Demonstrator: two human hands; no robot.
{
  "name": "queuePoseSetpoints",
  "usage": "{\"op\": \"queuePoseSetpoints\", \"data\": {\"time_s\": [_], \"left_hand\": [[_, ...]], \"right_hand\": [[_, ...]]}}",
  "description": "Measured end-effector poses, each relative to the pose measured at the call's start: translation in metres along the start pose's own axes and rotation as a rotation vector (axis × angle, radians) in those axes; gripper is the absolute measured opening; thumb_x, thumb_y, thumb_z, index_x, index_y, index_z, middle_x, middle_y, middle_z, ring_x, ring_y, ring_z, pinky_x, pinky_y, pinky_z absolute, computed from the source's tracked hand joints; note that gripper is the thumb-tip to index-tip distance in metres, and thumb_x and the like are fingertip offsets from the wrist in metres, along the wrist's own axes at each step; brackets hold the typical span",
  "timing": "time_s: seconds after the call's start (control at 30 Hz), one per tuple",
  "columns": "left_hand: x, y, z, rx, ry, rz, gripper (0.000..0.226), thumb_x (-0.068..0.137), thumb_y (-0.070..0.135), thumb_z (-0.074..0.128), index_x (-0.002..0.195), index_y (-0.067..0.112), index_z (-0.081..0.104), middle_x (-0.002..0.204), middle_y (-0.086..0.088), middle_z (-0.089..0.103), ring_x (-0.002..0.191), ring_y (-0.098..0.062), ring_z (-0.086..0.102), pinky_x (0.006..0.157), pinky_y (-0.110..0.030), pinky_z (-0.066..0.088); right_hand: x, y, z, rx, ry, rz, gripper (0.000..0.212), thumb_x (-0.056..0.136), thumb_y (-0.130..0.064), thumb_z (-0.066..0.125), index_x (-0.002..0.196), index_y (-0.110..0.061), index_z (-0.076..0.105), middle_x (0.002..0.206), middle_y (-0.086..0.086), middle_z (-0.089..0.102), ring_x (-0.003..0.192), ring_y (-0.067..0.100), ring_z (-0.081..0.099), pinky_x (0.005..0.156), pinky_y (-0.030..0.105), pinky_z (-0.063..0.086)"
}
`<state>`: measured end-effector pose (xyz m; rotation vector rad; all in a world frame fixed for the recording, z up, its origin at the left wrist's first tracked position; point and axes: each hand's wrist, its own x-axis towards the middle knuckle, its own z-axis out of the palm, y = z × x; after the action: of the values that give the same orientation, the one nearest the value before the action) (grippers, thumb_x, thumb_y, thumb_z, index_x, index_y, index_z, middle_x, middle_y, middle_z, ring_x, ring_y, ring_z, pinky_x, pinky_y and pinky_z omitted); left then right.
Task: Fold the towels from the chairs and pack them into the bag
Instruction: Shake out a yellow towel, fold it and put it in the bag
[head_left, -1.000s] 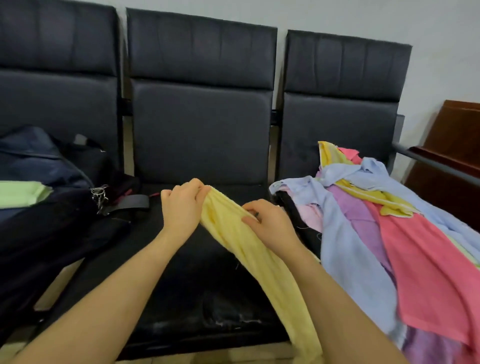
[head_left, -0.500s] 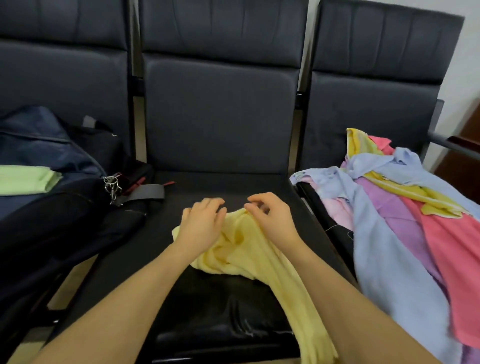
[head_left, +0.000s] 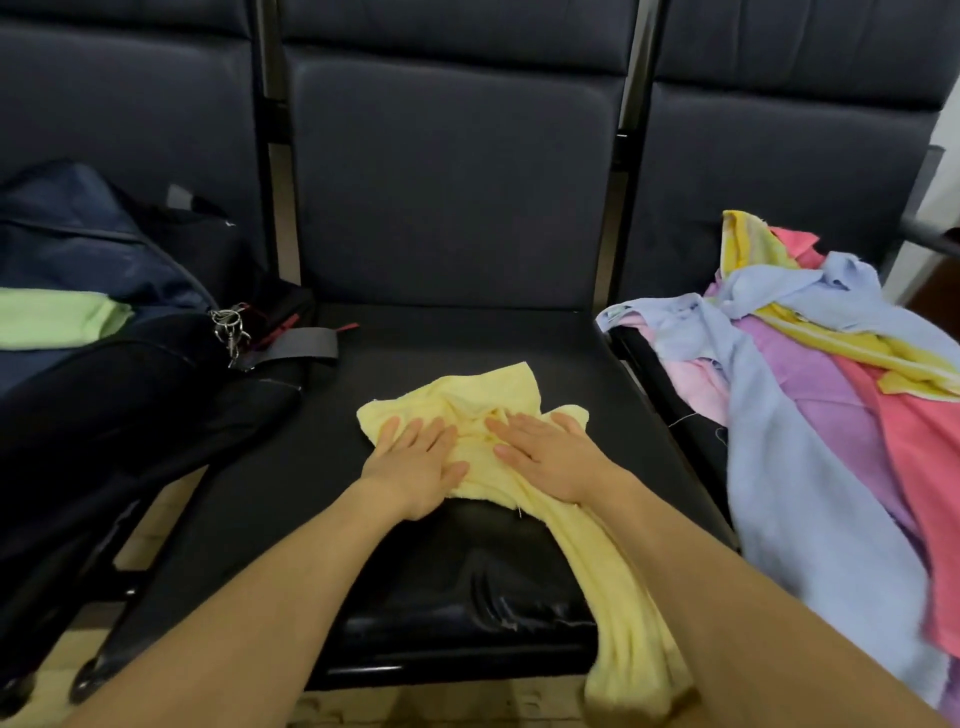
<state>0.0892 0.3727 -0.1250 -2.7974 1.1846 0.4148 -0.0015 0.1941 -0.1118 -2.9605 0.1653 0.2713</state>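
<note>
Both hands are flat, fingers straight, so no real grip at all right now: the left hand (head_left: 415, 465) and the right hand (head_left: 548, 457) just press down side by side on the pale yellow towel (head_left: 483, 400), which sits bunched on the middle chair seat (head_left: 441, 343) at lower center of the frame. Its tail runs under the right forearm and hangs off the front edge at the bottom.

Going left to right: the dark bag (head_left: 104, 374) fills the left side of the frame, slumped on the left chair, with a folded green towel (head_left: 57, 317) showing in its open top. A bunch of metal rings (head_left: 228, 325) dangles at its near corner. Then the yellow towel in the middle, then the pile of unfolded towels (head_left: 810, 395) on the right chair, blue, purple, pink and yellow striped, all tangled together.

Progress-wise I'd say it's early. One towel looks packed, this one is only being flattened with no fold made yet, and the whole heap is left.

Can't see how deep the bag goes or whether more sits under the green one. The pile runs off the right edge, so counting it is hopeless.
</note>
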Motion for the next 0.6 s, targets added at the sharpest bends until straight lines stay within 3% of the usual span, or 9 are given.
{"op": "queuePoseSetpoints", "data": {"time_s": [0.13,0.2,0.3,0.33,0.43,0.6], "left_hand": [[0.015,-0.010,-0.001,0.019,0.090,-0.035,0.060,0.101,0.050,0.010,0.152,0.024,-0.008,0.159,0.003,-0.015,0.146,-0.020,-0.016,0.114,-0.042,-0.017],[0.019,-0.011,-0.003,-0.008,0.113,-0.055,0.060,0.101,0.050,0.012,0.153,0.024,-0.007,0.160,0.002,-0.015,0.146,-0.021,-0.016,0.113,-0.044,-0.018],[0.016,-0.006,-0.011,-0.127,0.181,-0.050,0.057,0.102,0.045,0.023,0.153,0.023,0.010,0.161,-0.002,-0.006,0.147,-0.025,-0.006,0.114,-0.045,-0.013],[0.012,-0.003,-0.014,-0.146,0.236,-0.035,0.054,0.101,0.043,0.027,0.151,0.023,0.019,0.160,-0.003,0.002,0.146,-0.025,0.001,0.115,-0.044,-0.008],[0.000,0.008,-0.013,-0.193,0.356,0.005,0.044,0.099,0.044,0.035,0.139,0.026,0.040,0.146,0.003,0.030,0.133,-0.019,0.026,0.110,-0.036,0.012],[-0.005,0.019,0.009,-0.253,0.253,0.040,0.042,0.100,0.047,0.027,0.136,0.029,0.042,0.137,0.008,0.037,0.130,-0.014,0.030,0.107,-0.033,0.013]], "right_hand": [[0.017,0.000,-0.001,0.028,0.064,0.017,0.051,0.101,-0.051,0.016,0.151,-0.037,0.018,0.159,-0.006,0.016,0.146,0.012,0.013,0.115,0.042,0.002],[0.021,0.001,-0.005,0.117,0.139,-0.004,0.048,0.101,-0.050,0.020,0.148,-0.038,0.027,0.153,-0.007,0.033,0.141,0.012,0.026,0.113,0.039,0.008],[0.018,0.005,-0.013,0.276,0.322,0.012,0.042,0.103,-0.042,0.026,0.142,-0.036,0.040,0.114,-0.013,0.062,0.115,0.009,0.048,0.101,0.030,0.014],[0.017,0.007,-0.015,0.293,0.370,0.052,0.040,0.103,-0.040,0.030,0.140,-0.033,0.043,0.107,-0.014,0.061,0.110,0.009,0.049,0.099,0.029,0.016],[0.016,0.014,-0.011,0.213,0.425,0.182,0.035,0.098,-0.039,0.045,0.130,-0.027,0.052,0.118,-0.009,0.055,0.113,0.013,0.045,0.098,0.031,0.020],[0.016,0.013,0.000,0.308,0.360,0.336,0.037,0.087,-0.049,0.059,0.118,-0.028,0.057,0.118,-0.008,0.047,0.115,0.016,0.039,0.099,0.033,0.021]]}}
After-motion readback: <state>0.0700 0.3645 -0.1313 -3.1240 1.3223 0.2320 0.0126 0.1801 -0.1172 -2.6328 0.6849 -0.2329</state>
